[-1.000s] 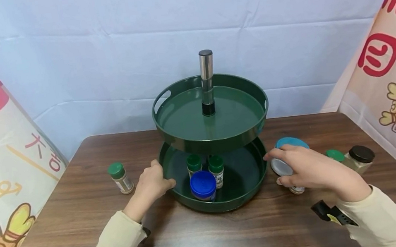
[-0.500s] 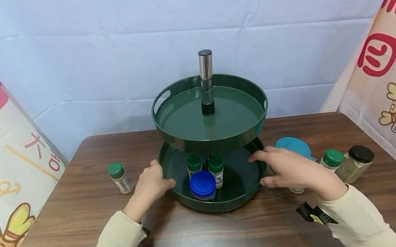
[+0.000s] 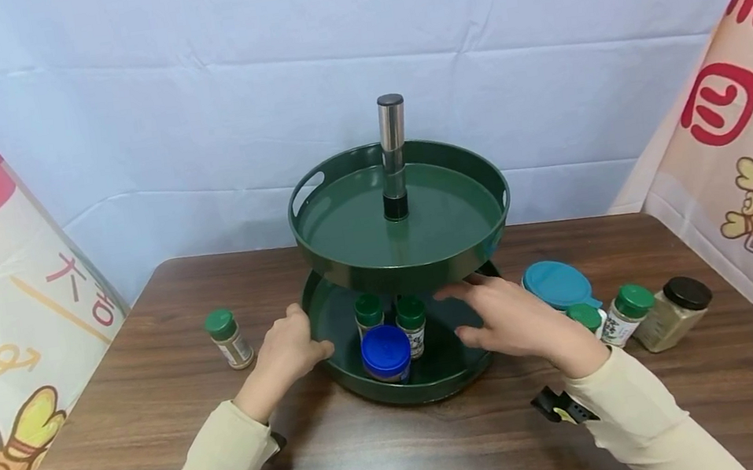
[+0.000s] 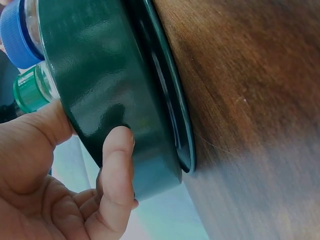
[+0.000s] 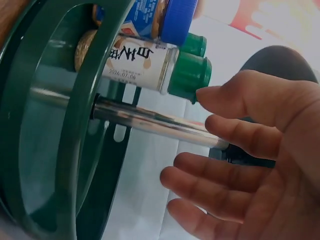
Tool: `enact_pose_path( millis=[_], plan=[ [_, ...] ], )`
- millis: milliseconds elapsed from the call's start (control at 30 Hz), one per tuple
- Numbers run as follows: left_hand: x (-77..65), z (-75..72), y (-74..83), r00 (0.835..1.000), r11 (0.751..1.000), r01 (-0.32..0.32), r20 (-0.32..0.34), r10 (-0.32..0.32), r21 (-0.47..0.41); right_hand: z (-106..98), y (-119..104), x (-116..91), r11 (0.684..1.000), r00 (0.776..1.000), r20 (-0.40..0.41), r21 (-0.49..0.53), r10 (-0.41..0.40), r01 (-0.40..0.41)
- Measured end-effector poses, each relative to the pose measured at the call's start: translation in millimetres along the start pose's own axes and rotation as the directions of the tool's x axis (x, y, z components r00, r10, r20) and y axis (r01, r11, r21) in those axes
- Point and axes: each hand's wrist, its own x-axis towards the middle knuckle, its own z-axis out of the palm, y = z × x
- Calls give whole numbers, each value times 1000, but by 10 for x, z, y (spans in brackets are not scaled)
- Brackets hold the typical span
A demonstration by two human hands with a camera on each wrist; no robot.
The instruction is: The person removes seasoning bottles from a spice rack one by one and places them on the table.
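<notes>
A green two-tier tray stand has an upper tray [image 3: 408, 255], a lower tray [image 3: 397, 393] and a steel post [image 3: 393, 137]. My left hand [image 3: 284, 349] grips the lower tray's left wall, with the thumb and a finger on opposite sides in the left wrist view. Within the lower tray stand a blue-lidded jar [image 3: 387, 354] and two green-capped spice jars, one at the front right [image 3: 413, 329] and one behind [image 3: 368, 312]. My right hand [image 3: 509, 317] holds nothing and reaches between the tiers, fingers spread, its thumb close to a green cap [image 5: 190, 77] in the right wrist view.
One green-capped spice jar [image 3: 229, 340] stands on the wooden table [image 3: 392, 463] at left. On the right are a blue-lidded container [image 3: 558, 284], a green-capped jar [image 3: 621, 318], another green cap [image 3: 583, 315] partly hidden by my right arm, and a black-lidded jar [image 3: 676, 313].
My right hand has moved left, from over the containers at right to inside the lower tier, uncovering those containers. The left hand and the tray stand have stayed put.
</notes>
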Motion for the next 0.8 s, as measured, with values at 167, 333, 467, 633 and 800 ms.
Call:
enact_pose_path(
  millis=[167, 333, 467, 633, 800],
  plan=[
    [1, 3, -2, 1000, 1000, 1, 1, -1, 5, 27, -35, 69, 1000, 1000, -7, 6, -31, 31],
    [3, 5, 0, 1000, 1000, 5, 7, -5, 4, 76, -65, 154, 995, 994, -51, 21, -97, 98],
    [7, 8, 0, 1000, 1000, 3, 9, -3, 9, 117, -93, 215, 985, 983, -99, 59, -156, 162],
    [-2, -5, 7, 1000, 1000, 5, 8, -5, 6, 177, -124, 275, 976, 978, -87, 84, -192, 199],
    [5, -5, 8, 1000, 1000, -2, 14, 2, 4, 245, -145, 317, 977, 982, -28, 101, -185, 186]
  ],
)
